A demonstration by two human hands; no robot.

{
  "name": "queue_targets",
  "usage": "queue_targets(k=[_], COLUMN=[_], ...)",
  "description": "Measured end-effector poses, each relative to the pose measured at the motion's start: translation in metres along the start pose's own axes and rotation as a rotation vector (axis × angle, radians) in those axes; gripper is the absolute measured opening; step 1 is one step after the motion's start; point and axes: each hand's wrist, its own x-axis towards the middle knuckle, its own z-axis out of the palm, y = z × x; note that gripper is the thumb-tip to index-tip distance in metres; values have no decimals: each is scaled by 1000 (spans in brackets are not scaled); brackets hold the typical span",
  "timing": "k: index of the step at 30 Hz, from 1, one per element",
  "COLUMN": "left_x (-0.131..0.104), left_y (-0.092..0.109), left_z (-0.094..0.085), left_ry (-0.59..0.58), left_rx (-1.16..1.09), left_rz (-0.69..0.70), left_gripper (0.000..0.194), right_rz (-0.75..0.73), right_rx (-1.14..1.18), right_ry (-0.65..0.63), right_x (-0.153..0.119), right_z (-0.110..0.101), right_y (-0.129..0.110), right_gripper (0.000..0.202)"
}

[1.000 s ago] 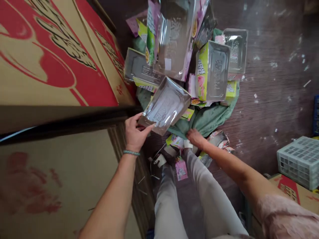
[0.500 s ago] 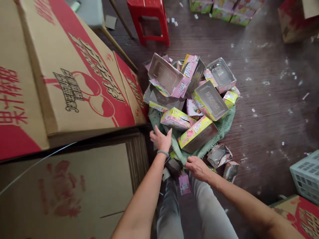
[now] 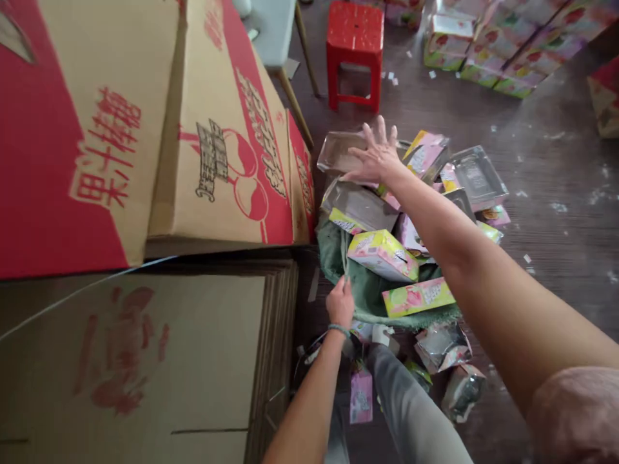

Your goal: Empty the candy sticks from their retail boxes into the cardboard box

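Note:
A green woven sack [image 3: 370, 296] on the floor is heaped with candy boxes that have clear plastic windows. My left hand [image 3: 340, 303] is closed on the sack's rim at its near left side. Over the far left of the heap, my right hand [image 3: 378, 158] is spread flat on or just above a windowed box [image 3: 333, 151]; whether it touches I cannot tell. A yellow-and-pink box [image 3: 383, 256] lies tilted near my left hand. Another yellow-green box [image 3: 420, 296] rests along the near rim, partly hidden by my right arm.
Large red-and-brown cartons [image 3: 227, 129] stand at the left, above stacked flat cardboard [image 3: 193, 348]. A red stool [image 3: 355, 55] and packed candy boxes [image 3: 503, 45] are beyond the sack. Crushed boxes [image 3: 442, 345] and a pink card [image 3: 361, 396] lie near my legs. Paper scraps dot the floor.
My right hand has left the sack's near rim and reached across to the far left of the heap. My left hand, open before, has taken hold of the sack's rim. The view has shifted left.

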Motion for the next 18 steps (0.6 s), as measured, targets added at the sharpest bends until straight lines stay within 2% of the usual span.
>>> queue_targets(k=[2,4,5,7,10,13,15,18], left_x=[-1,2,6,15,29,28,15,-19], left_y=[-14,-26,-30,-31,-21,2,19,42], left_z=[7,11,11,9,-2,-22,-40,-72], left_ry=[26,69,80,80,80,103,115,138], left_rx=[-138,-367,-513,-840,-1205,-1309,-1302,-1211], left_rz=[-5,-29,-59,-133,-195,-174,-136,-50], left_gripper=[36,34,33,36,40,40,42,44], right_rz=[20,52,59,60,28,-14,43,247], right_rx=[5,21,28,44,79,114,109,128], right_ry=[-46,-106,-145,-233,-336,-406,-436,-420], right_x=[2,-21,-34,-53,-62,-73,-91,-129], right_z=[55,101,116,134,138,127,114,88], right_y=[13,18,19,21,21,14,5,-6], right_gripper=[100,92,86,73,51,33,30,32])
